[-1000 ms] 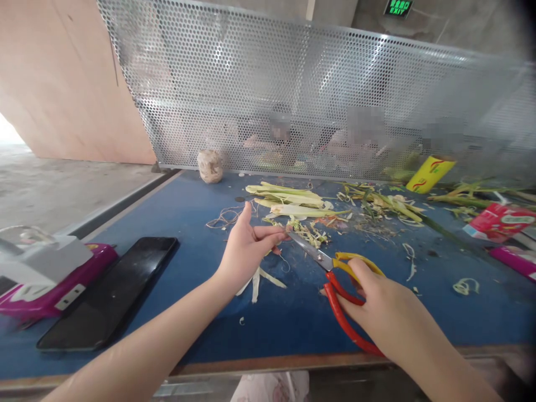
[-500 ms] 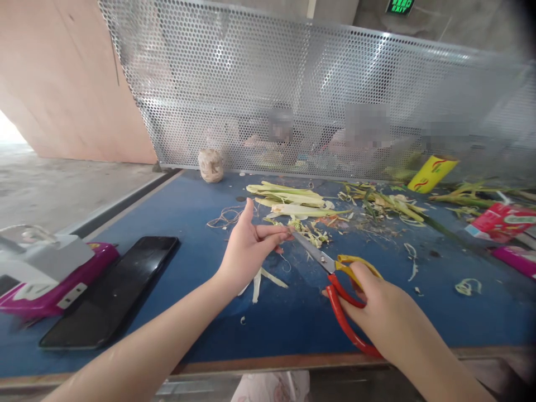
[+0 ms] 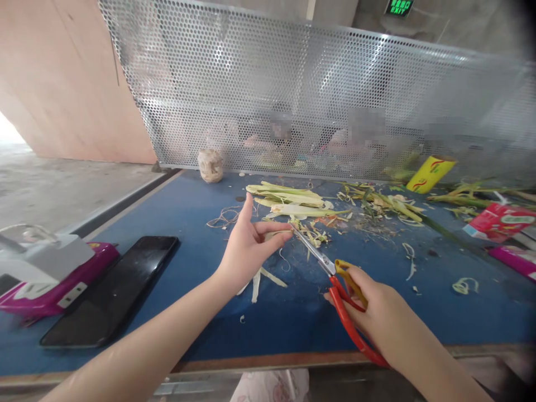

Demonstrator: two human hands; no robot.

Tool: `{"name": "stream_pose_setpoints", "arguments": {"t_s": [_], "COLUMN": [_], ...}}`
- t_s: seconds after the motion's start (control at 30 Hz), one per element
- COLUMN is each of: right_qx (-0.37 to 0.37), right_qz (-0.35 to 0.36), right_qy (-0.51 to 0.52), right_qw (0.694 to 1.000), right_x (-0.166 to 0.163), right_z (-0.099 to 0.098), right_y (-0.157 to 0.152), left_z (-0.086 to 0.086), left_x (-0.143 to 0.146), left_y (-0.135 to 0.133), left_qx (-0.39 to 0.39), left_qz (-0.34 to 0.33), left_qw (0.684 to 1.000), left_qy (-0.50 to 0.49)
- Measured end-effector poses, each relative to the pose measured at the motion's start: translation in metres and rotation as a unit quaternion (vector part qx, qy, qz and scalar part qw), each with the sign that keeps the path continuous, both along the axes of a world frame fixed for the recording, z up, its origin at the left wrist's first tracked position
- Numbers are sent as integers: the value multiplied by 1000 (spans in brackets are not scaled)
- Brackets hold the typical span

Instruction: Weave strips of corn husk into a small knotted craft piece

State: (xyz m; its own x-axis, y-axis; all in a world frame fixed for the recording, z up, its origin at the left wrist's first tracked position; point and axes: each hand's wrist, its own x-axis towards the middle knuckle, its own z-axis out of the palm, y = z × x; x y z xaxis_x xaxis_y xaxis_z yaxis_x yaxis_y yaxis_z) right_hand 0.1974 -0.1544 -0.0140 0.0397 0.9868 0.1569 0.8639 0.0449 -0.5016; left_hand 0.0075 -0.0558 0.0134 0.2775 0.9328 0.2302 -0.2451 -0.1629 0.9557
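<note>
Flanking left hand [image 3: 247,248], fingers pinched on scrap [image 3: 273,235], and right hand [image 3: 379,315], fingers clamped on scissors [image 3: 320,257]: phone [image 3: 113,290], husk strips [image 3: 293,202], screen [image 3: 293,84].

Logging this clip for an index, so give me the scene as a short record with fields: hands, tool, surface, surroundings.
Left hand: pinches a small pale piece between thumb and forefinger
Right hand: grips red-and-yellow scissors, blade tip by the pinched piece
Surface: blue table strewn with trimmings
Behind: green stalks, jar, perforated metal screen
Left side: black phone, pink-and-white device
</note>
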Motion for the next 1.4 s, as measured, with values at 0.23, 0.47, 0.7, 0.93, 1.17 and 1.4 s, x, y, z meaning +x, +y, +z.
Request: {"name": "stream_pose_setpoints", "arguments": {"t_s": [0.23, 0.47, 0.7, 0.93, 1.17, 1.4], "right_qx": [-45, -21, 52, -4, -46, -87], "right_qz": [5, -7, -81, -90, -114, -149], "right_qy": [29, 5, 43, 70, 153, 259], "right_qw": [999, 1000, 994, 993, 981, 950], "right_x": [-2, 8, 28, 68, 94, 110], "right_z": [3, 2, 2, 5, -1, -2], "right_y": [-2, -4, -11, -22, -32, -28], "left_z": [0, 11, 25, 24, 22, 34], "left_x": [-2, 0, 40, 94, 132, 163], "left_y": [1, 9, 23, 18, 22, 32], "left_qx": [11, 41, 29, 35, 104, 138], "left_qz": [12, -35, -162, -185, -225, -242], "left_qw": [1000, 997, 978, 967, 937, 895], "left_qy": [23, 64, 130, 171, 247, 349]}}
